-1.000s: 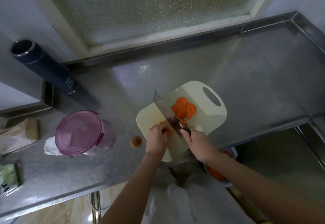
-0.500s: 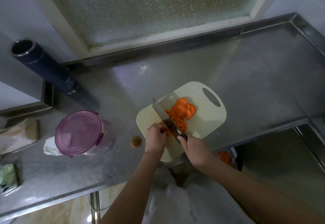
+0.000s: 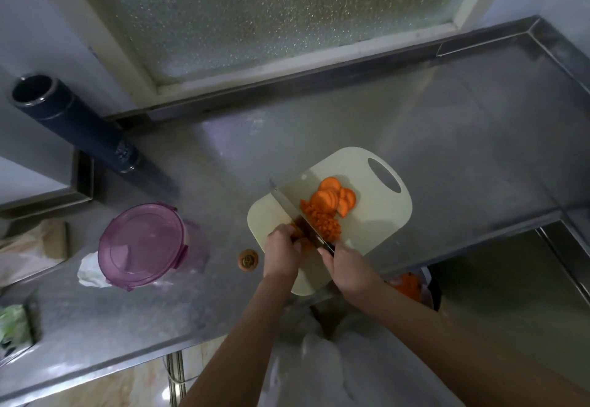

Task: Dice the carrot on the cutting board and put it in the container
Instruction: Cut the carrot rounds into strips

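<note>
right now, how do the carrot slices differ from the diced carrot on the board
The carrot slices are flat round discs that overlap one another; the diced carrot is small cubes in a heap. The carrot slices lie toward the handle hole of the cutting board; the diced carrot lies right beside the blade of the knife. Both are orange and rest on the cutting board.
</note>
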A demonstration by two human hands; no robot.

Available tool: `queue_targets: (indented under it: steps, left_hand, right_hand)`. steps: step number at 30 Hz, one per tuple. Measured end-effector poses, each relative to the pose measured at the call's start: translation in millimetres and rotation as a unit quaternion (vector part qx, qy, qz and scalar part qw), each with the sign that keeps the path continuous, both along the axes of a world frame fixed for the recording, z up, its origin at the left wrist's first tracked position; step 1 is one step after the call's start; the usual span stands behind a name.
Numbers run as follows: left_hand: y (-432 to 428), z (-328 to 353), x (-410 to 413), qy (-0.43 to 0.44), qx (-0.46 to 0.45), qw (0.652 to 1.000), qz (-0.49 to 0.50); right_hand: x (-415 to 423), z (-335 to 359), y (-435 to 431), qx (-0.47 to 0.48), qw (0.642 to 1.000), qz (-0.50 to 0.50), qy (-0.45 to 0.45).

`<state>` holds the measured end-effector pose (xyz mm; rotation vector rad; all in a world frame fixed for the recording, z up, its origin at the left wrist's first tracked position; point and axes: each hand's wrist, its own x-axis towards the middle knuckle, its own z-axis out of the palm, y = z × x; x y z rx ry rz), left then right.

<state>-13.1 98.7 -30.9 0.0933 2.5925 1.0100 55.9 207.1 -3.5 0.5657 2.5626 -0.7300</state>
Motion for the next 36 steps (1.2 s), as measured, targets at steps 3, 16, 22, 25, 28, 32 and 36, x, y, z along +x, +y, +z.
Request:
queue_targets:
  steps: [3,16,22,25,28,32,36]
  left_hand:
    - [-1.1,1.1,-0.7,-0.002,-0.006,1.000,-0.011]
    - [-4.4,-0.1,1.7,0.047,-0.010,0.998,-0.048]
    - [-10.7,-1.3,15.9,0.059,-0.004,0.997,-0.050]
    - [-8.5,-3.2,17.8,0.064,-0.006,0.997,-0.046]
    - [-6.1,-4.9,16.8,0.053,-0.020,0.998,-0.036]
    - [-4.5,-4.4,15.3,0.038,-0.024,0.999,-0.031]
    - [-5.2,-5.3,13.7,0.024,-0.020,0.999,-0.024]
  right_hand:
    - [-4.2,4.0,-0.9,0.032,0.998,0.046,0.007]
    - [-0.8,10.9,15.1,-0.081,0.995,-0.015,0.051]
    - [9.0,9.6,8.9,-0.059,0.996,-0.007,0.068]
    - [10.0,7.9,7.3,-0.036,0.997,0.001,0.064]
    - [8.7,4.9,5.4,-0.006,0.998,0.019,0.058]
    - [7.8,1.1,1.9,0.035,0.998,0.041,0.044]
    - [5.6,-0.2,-4.2,0.015,0.999,0.034,0.032]
